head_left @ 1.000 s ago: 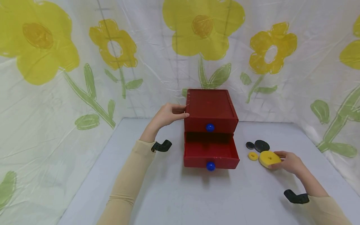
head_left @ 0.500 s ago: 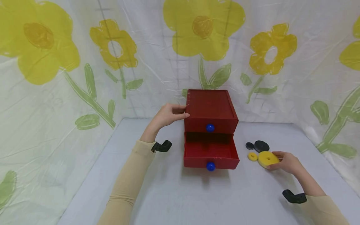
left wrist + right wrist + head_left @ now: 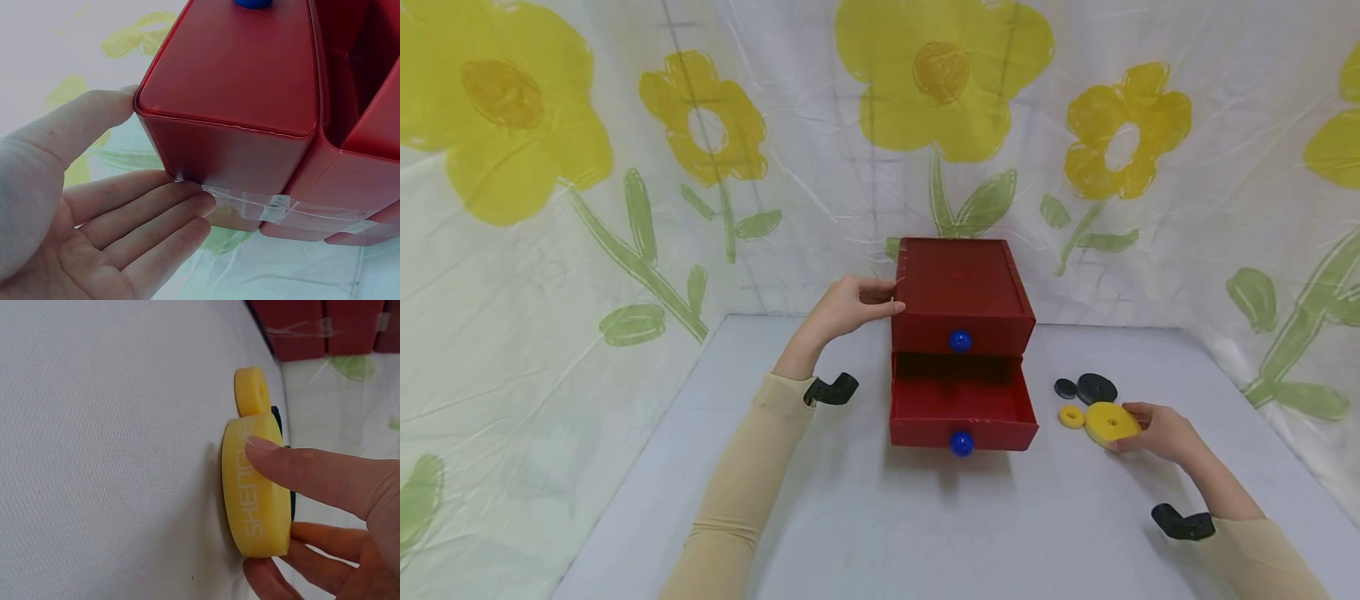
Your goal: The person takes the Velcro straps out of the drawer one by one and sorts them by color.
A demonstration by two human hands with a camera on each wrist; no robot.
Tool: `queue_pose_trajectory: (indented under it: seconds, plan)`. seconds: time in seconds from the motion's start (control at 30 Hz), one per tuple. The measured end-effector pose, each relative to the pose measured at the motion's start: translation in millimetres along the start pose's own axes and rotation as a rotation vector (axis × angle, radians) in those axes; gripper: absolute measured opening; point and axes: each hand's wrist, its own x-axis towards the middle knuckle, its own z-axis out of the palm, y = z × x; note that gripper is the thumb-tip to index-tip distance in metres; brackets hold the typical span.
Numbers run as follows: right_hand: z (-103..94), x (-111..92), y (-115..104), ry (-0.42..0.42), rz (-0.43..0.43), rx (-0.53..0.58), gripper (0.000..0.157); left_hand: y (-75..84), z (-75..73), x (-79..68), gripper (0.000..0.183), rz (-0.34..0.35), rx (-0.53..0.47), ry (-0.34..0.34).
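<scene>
My right hand pinches a thick yellow tape roll that lies flat on the table. In the right wrist view, the thumb presses the lettered rim of the yellow tape roll, with fingers around the far edge. A small yellow ring touches the roll. My left hand rests against the left side of a red drawer cabinet. In the left wrist view, the left hand's thumb touches the cabinet's edge, and its straight fingers lie by the side wall.
The cabinet's lower drawer is pulled out and bare inside; its upper drawer is closed. Both carry blue knobs. A larger black disc and a small black disc lie behind the yellow pieces. A flower-printed curtain hangs behind the table.
The right hand has slid the yellow tape roll slightly left, against the small yellow ring, which has shifted a little too. The left hand and the cabinet have stayed put.
</scene>
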Motion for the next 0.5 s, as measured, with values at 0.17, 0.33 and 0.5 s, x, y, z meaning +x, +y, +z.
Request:
queue_pose_trajectory:
  seconds: [0.17, 0.33, 0.5]
  plan:
    - [0.1, 0.7, 1.9, -0.009, -0.009, 0.007, 0.097, 0.5, 0.2, -0.3, 0.058, -0.003, 0.007, 0.001]
    - [0.3, 1.1, 4.0, -0.019, -0.016, 0.023, 0.099, 0.4, 0.1, -0.2, 0.058, -0.001, 0.007, 0.004]
    - [0.0, -0.7, 6.4, -0.014, -0.039, 0.024, 0.097, -1.0, 1.2, 0.3, 0.057, 0.003, 0.005, 0.003]
